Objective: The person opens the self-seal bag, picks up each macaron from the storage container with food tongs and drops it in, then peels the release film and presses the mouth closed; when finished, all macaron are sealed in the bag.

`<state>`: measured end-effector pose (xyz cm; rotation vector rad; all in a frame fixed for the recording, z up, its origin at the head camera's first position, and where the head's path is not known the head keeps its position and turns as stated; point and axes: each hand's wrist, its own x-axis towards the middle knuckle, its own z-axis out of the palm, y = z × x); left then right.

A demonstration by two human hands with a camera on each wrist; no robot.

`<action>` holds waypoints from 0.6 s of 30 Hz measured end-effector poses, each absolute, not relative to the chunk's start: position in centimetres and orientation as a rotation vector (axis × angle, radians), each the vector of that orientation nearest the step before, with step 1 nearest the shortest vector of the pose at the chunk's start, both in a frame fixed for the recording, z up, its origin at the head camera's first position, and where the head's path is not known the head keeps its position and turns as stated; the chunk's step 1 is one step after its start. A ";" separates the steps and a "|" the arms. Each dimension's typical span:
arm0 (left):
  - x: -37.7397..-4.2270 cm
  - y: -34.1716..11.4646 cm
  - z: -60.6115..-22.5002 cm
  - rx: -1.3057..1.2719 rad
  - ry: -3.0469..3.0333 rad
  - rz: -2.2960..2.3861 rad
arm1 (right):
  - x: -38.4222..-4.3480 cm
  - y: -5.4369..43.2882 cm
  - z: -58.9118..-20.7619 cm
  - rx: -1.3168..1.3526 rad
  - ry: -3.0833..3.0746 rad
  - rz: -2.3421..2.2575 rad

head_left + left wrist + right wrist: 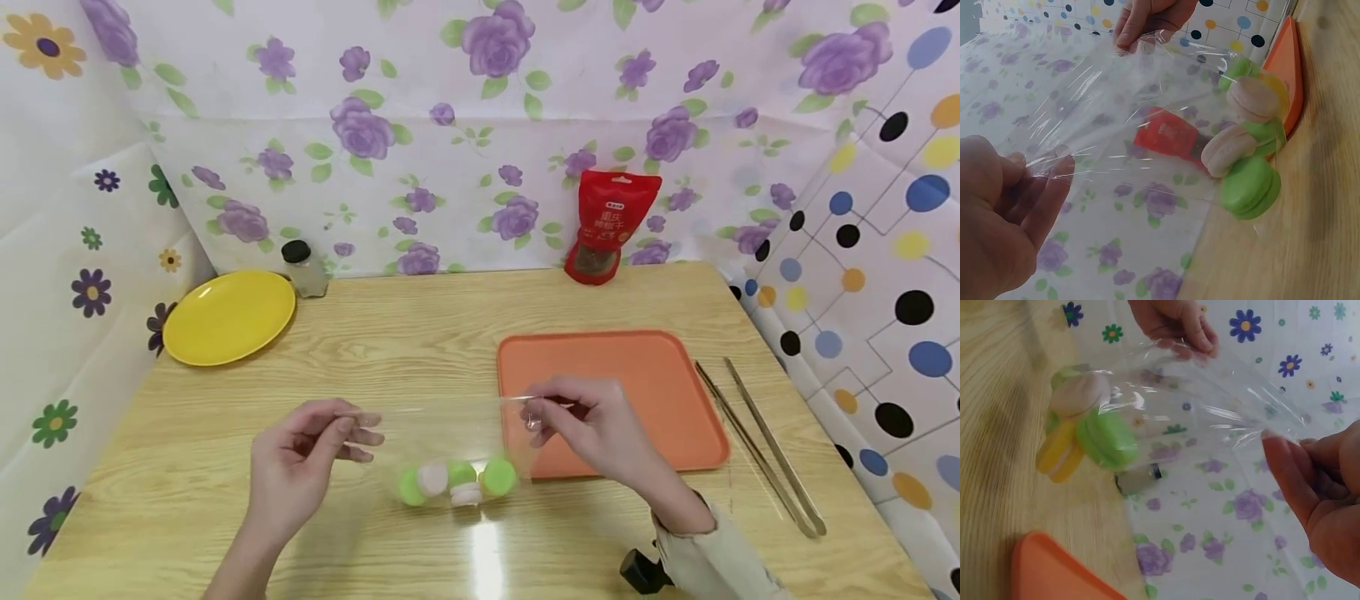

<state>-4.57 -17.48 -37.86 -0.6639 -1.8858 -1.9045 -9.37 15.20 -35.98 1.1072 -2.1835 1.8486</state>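
Observation:
Between my two hands a clear plastic bag (pixel 450 429) is stretched by its top edge. Several macarons, green, pale pink and yellow, lie at its bottom; a green macaron (pixel 1250 187), a pink macaron (pixel 1252 99) and a yellow macaron (pixel 1060 450) show through the film. My left hand (pixel 296 454) pinches one top corner between thumb and fingers. At the opposite corner my right hand (pixel 588 425) pinches the film, above the left part of the orange tray (pixel 637 400). Whether the bag's bottom touches the table, I cannot tell.
A pair of metal tongs (pixel 780 458) lies right of the tray. At the back stand a red pouch (pixel 611 221) and a small black-capped jar (pixel 306 271). A yellow plate (pixel 228 317) is at the back left. Patterned cloth walls surround the wooden table (pixel 405 333).

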 end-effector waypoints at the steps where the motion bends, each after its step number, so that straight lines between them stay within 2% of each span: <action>1: -4.9 -17.6 -37.7 -0.618 -1.902 -1.910 | -9.7 15.0 -36.0 1.076 -2.199 1.887; 6: -8.6 -18.5 -38.4 -0.280 -2.068 -2.006 | -14.0 13.4 -37.4 0.883 -2.337 2.073; 10: -13.7 -19.0 -41.5 0.012 -2.238 -2.090 | -19.2 11.7 -40.8 0.590 -2.535 2.111; 13: -16.9 -18.7 -44.2 0.178 -2.332 -2.088 | -21.8 10.8 -43.4 0.424 -2.705 1.951; 18: -18.8 -18.6 -46.1 0.144 -2.447 -1.999 | -23.3 10.8 -45.2 0.454 -2.842 1.513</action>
